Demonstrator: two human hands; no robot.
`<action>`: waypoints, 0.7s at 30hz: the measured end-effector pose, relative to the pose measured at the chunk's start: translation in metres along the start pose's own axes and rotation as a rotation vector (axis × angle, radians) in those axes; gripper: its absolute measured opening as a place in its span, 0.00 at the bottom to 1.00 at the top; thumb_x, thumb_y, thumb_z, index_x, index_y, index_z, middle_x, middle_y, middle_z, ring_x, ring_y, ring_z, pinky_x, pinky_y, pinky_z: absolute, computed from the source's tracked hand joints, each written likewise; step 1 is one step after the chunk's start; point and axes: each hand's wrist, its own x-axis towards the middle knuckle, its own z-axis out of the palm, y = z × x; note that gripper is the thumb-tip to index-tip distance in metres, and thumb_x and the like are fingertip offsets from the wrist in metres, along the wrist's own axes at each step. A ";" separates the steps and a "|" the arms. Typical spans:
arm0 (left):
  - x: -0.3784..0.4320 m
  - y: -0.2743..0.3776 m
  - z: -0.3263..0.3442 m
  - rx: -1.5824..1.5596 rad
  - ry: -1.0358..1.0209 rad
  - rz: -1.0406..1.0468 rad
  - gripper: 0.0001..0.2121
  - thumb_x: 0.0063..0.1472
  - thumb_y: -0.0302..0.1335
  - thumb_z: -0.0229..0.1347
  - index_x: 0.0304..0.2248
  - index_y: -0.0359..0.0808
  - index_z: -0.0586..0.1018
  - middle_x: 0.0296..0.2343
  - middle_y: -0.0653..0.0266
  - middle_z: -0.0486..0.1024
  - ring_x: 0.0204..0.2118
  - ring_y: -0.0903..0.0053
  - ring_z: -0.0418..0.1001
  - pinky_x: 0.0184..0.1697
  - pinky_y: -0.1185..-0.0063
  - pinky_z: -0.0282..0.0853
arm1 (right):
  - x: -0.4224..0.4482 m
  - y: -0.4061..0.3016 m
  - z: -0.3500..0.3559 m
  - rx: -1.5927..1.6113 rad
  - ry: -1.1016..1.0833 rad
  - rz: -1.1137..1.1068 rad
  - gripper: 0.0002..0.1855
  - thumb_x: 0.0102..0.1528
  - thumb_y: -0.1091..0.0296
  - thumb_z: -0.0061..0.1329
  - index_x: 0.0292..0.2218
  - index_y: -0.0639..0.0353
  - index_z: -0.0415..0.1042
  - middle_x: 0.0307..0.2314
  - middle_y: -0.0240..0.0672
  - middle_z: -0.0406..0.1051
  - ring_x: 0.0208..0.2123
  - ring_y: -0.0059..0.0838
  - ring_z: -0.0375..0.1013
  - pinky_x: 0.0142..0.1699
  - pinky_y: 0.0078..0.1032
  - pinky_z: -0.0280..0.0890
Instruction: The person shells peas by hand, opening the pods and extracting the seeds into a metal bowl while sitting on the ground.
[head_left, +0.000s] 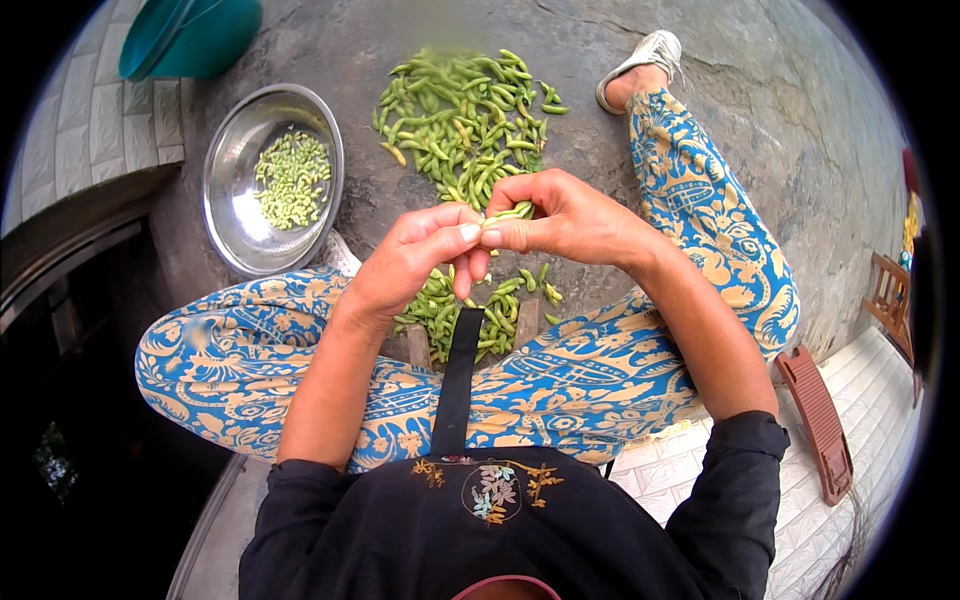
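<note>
My left hand (427, 251) and my right hand (562, 221) meet fingertip to fingertip over the ground in front of me, both gripping green bean pods (512, 213). The pods show between my right thumb and fingers; what lies right at the fingertips is partly hidden. Past my hands a large heap of green bean pods (457, 120) is spread on the concrete. More pods (499, 319) lie below my hands, between my legs. To the left, a shiny metal basin (225, 161) holds shelled green beans (292, 180).
A teal plastic bucket (214, 37) stands at the upper left beside a tiled wall (112, 112). My legs in patterned trousers flank the pods. At the lower right are a reddish-brown plastic piece (817, 424) and a small wooden chair (890, 296). A dark strap (456, 382) hangs before my chest.
</note>
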 end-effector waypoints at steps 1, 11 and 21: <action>0.000 0.000 -0.002 0.002 0.000 -0.001 0.10 0.60 0.32 0.45 0.28 0.33 0.71 0.18 0.67 0.69 0.17 0.86 0.66 0.21 0.88 0.62 | 0.000 0.001 0.001 -0.085 0.026 -0.061 0.14 0.51 0.55 0.50 0.26 0.57 0.69 0.19 0.23 0.63 0.23 0.11 0.59 0.28 0.13 0.55; 0.000 -0.005 -0.004 0.092 -0.119 -0.007 0.10 0.61 0.31 0.44 0.26 0.34 0.70 0.19 0.69 0.70 0.18 0.87 0.67 0.21 0.89 0.64 | -0.002 -0.004 -0.003 0.096 -0.106 0.095 0.16 0.51 0.54 0.50 0.25 0.59 0.69 0.16 0.21 0.62 0.20 0.11 0.58 0.25 0.13 0.53; 0.002 -0.008 -0.003 0.051 -0.056 -0.042 0.11 0.60 0.32 0.44 0.25 0.35 0.70 0.18 0.70 0.69 0.17 0.87 0.66 0.20 0.89 0.63 | -0.003 0.000 -0.005 0.065 -0.136 0.077 0.16 0.50 0.54 0.51 0.26 0.60 0.69 0.17 0.23 0.64 0.22 0.12 0.62 0.26 0.14 0.56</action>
